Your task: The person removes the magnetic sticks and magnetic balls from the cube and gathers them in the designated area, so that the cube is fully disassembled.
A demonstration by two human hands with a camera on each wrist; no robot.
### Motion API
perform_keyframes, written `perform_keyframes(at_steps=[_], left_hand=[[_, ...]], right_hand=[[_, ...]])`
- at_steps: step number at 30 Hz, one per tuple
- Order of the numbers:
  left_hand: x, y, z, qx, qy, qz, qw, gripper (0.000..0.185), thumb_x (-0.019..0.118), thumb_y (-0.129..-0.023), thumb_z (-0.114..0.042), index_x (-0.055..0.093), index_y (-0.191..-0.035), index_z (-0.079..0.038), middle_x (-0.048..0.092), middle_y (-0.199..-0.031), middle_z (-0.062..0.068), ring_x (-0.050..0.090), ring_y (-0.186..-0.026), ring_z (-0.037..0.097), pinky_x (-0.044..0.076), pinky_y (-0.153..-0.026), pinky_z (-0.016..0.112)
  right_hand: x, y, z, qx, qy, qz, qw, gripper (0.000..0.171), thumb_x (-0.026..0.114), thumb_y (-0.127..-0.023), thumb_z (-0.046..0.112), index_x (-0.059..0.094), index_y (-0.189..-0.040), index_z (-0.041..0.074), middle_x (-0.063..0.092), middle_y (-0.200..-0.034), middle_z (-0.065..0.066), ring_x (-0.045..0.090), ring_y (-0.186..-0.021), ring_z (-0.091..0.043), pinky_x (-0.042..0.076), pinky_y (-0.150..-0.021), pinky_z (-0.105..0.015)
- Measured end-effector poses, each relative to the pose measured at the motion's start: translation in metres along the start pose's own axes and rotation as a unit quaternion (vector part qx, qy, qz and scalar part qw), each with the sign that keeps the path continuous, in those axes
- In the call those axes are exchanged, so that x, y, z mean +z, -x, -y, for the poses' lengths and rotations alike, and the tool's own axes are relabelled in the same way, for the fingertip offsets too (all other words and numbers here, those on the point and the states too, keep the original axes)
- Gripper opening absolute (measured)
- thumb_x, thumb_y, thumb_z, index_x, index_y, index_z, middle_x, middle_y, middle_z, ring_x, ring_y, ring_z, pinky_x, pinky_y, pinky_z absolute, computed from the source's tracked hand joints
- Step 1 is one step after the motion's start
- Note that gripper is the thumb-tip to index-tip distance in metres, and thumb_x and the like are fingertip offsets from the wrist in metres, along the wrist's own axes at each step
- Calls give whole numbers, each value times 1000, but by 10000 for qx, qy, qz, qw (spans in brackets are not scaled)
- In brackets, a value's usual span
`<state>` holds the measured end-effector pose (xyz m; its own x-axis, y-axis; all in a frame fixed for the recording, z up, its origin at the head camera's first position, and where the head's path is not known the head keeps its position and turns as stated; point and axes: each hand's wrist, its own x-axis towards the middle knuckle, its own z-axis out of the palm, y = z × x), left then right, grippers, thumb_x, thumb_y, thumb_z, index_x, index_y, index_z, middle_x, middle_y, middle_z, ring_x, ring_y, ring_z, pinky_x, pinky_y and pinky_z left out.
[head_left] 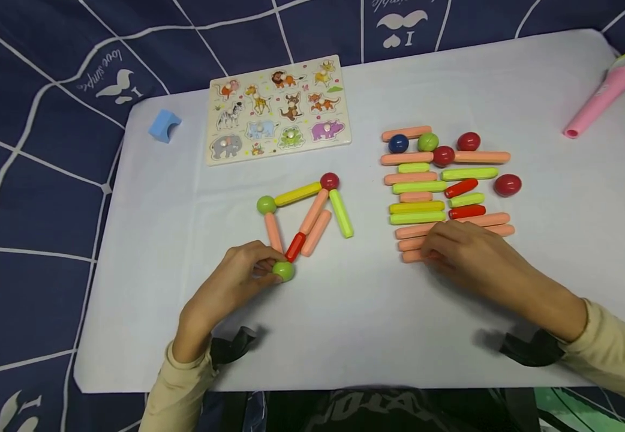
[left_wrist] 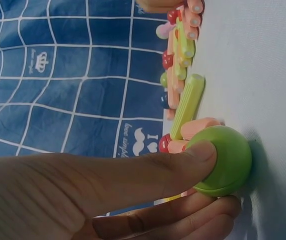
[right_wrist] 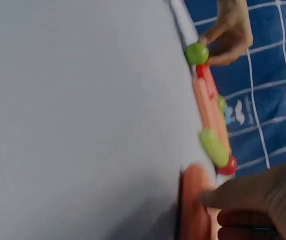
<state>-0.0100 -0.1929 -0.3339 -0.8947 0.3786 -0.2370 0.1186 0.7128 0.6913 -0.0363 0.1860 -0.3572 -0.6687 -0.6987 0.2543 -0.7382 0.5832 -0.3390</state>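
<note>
My left hand (head_left: 245, 273) pinches a green ball (left_wrist: 230, 157) between thumb and fingers, low over the white table. The ball sits by the end of a short red stick (head_left: 295, 247), which lines up with an orange stick (head_left: 314, 211) leading to a red ball (head_left: 330, 181). A yellow stick (head_left: 297, 194) joins that red ball to another green ball (head_left: 266, 204), with an orange stick (head_left: 273, 233) below it. On the right, my right hand (head_left: 471, 255) grips the nearest orange stick (right_wrist: 193, 200) of the rows; its fingers partly hide the stick.
Rows of coloured sticks (head_left: 417, 207) and several balls lie ahead of the right hand. An animal puzzle board (head_left: 277, 150) is at the back, a blue block (head_left: 161, 126) back left, and a pink toy microphone (head_left: 595, 108) back right. A loose light-green stick (head_left: 341, 213) lies between the hands.
</note>
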Motion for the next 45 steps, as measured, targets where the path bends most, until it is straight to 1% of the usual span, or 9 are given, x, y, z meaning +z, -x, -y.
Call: perform_keyframes(at_steps=[5,10,17,21,25,30,34,40,45], left_hand=[[-2,-1,0,34,-9,13,10000,31,81,-75,7,74,-103,-4,67,-94,2,68,-86,16,58,-75,28],[0,0,1,55,11,32,10000,30,81,-76,5,73,-104,-4,67,-94,2,68,-87,16,57,-76,28],[-2,0,-2,146,-123,-36,9998,30,82,-75,5,74,-103,-4,67,-93,2,68,-84,15,57,-74,25],[-1,-1,-2,196,-136,-39,9997,30,82,-75,5,74,-102,-4,67,-92,2,68,-84,15,57,-73,25],[-1,-1,-1,182,-87,-29,9998,30,82,-76,4,73,-103,-4,67,-93,2,68,-84,15,57,-73,25],[0,0,1,103,-73,-54,9999,30,82,-75,5,74,-103,-4,67,-94,2,68,-85,15,57,-73,26],[0,2,2,29,-57,-59,10000,30,81,-75,5,74,-103,-3,68,-95,3,67,-85,15,57,-74,27],[0,1,1,-4,-58,-51,10000,31,82,-75,6,73,-104,-2,68,-96,4,68,-86,16,58,-74,27],[2,-1,1,-13,-90,-48,9999,32,82,-74,7,74,-103,-2,69,-95,4,68,-85,16,58,-73,27]], right_hand=[[10,-42,26,-344,98,390,9986,43,89,-71,10,71,-110,3,68,-108,-9,64,-100,-23,57,-84,-40],[31,-88,51,-758,557,1036,9902,53,77,-86,10,57,-134,1,57,-134,-13,54,-123,-25,51,-97,-41],[52,-117,59,-689,798,1437,9840,51,71,-90,4,54,-138,4,56,-134,-10,52,-122,-25,47,-101,-39],[54,-118,61,-883,956,1566,9791,42,75,-87,7,62,-128,6,61,-126,-9,57,-109,-24,50,-91,-34],[54,-108,63,-1268,1105,1409,9756,30,78,-85,11,70,-114,9,68,-110,-4,59,-94,-20,49,-77,-29],[39,-83,61,-1359,961,1221,9785,30,81,-83,18,72,-111,12,70,-103,0,61,-92,-17,49,-75,-28],[15,-51,48,-934,583,1083,9880,35,85,-77,17,72,-109,11,69,-103,2,61,-95,-16,51,-82,-32],[-22,2,12,-193,127,439,9988,48,92,-63,8,74,-108,9,71,-102,0,64,-97,-20,56,-82,-44],[-45,36,-18,309,703,188,9969,51,93,-53,2,75,-100,3,70,-99,-9,64,-90,-28,55,-75,-51]])
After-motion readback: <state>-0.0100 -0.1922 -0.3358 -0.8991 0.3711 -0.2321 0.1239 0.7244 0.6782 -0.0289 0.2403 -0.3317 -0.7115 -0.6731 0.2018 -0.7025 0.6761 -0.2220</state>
